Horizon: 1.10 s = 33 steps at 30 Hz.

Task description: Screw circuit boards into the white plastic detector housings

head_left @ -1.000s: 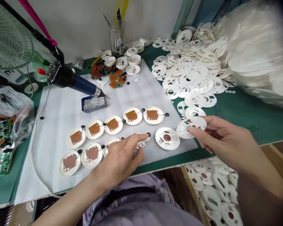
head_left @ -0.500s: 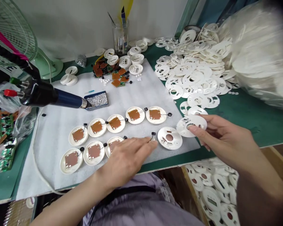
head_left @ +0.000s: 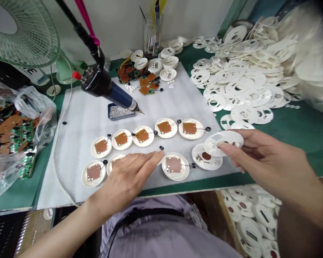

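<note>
My right hand [head_left: 261,154] pinches a white plastic disc [head_left: 231,139] with cutouts between thumb and fingers. Beneath it, partly covered, a similar disc-topped round unit [head_left: 212,163] lies on the sheet. Stretched flat, fingers together, my left hand [head_left: 131,170] lies over the front row and hides part of it. Just beyond its fingertips a small black part [head_left: 161,147] shows. Right of that hand sits a white dish [head_left: 187,173] holding a brown circuit board [head_left: 173,165], its black part on wires hanging over the rim. More such dishes [head_left: 101,152] form the back row.
A soldering iron [head_left: 118,95] hangs with its tip beside a small blue tray of metal bits [head_left: 121,116]. White discs [head_left: 237,82] pile up at the right. Loose boards [head_left: 148,84], a jar [head_left: 152,39], a fan [head_left: 21,32] and bagged boards [head_left: 10,132] stand around.
The view has shifted. My left hand has moved left along the front row, uncovering a dish with a board. The disc in my right hand now overlaps the disc-topped unit. The iron's tip has swung right.
</note>
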Motion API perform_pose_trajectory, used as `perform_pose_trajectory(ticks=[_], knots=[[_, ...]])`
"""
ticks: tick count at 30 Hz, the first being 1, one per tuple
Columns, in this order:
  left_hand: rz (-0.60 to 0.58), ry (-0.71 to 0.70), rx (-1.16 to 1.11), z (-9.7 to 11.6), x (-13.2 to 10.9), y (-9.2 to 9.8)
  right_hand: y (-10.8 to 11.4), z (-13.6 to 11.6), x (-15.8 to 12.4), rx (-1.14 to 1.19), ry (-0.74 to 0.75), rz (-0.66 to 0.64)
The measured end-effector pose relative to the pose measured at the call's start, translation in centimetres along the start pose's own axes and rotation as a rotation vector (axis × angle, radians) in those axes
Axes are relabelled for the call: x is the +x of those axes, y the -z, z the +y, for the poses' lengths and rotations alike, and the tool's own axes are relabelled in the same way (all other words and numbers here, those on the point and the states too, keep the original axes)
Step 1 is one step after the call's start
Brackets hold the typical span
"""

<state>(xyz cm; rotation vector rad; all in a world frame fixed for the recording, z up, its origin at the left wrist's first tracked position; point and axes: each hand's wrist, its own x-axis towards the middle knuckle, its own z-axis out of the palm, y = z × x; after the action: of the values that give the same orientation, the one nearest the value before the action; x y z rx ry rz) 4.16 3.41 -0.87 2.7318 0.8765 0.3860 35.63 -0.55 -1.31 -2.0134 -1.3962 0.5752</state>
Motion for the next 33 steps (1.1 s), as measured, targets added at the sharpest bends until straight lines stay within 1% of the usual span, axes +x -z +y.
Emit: perform_pose_trajectory(ticks=[2, 4, 7, 10, 12, 16, 19, 22, 24, 27, 28, 33], knots=[[0.036, 0.048, -0.107, 0.2, 0.0, -0.2, -0.3, -0.2, 0.0, -0.017, 0.005, -0.017], [0.058, 0.068, -0.153, 0.2, 0.0, -0.4, -0.4, -0.2, 0.1, -0.016, -0.012, -0.033], [0.070, 0.060, -0.142, 0.1, -0.2, -0.5, -0.6, -0.3, 0.2, -0.023, -0.019, -0.034], [0.093, 0.099, -0.129, 0.1, -0.3, -0.6, -0.8, -0.9, 0.1, -0.036, 0.013, -0.004], [0.088, 0.119, -0.128, 0.1, -0.3, -0.7, -1.0, -1.3, 0.0, -0.033, 0.035, 0.006], [0.076, 0.114, -0.126, 0.0, -0.4, -0.7, -1.3, -1.6, 0.0, -0.018, 0.046, -0.014], [0.058, 0.110, -0.125, 0.0, -0.2, -0.5, -1.5, -1.7, 0.0, 0.008, 0.097, -0.024], [0.046, 0.085, -0.134, 0.1, 0.1, -0.5, -1.8, -1.8, 0.0, 0.043, 0.111, -0.055], [0.090, 0.064, -0.128, 0.3, 0.2, -0.8, -2.0, -1.9, -0.1, 0.064, 0.107, -0.080], [0.189, 0.021, -0.096, 0.3, 0.0, -1.2, -2.0, -1.8, -0.2, 0.074, 0.120, -0.111], [0.201, 0.000, -0.079, 0.2, -0.2, -1.2, -1.9, -1.8, -0.2, 0.071, 0.125, -0.112], [0.165, -0.122, 0.042, -0.4, -0.7, -0.5, -1.9, -2.1, -0.2, 0.086, 0.092, -0.128]])
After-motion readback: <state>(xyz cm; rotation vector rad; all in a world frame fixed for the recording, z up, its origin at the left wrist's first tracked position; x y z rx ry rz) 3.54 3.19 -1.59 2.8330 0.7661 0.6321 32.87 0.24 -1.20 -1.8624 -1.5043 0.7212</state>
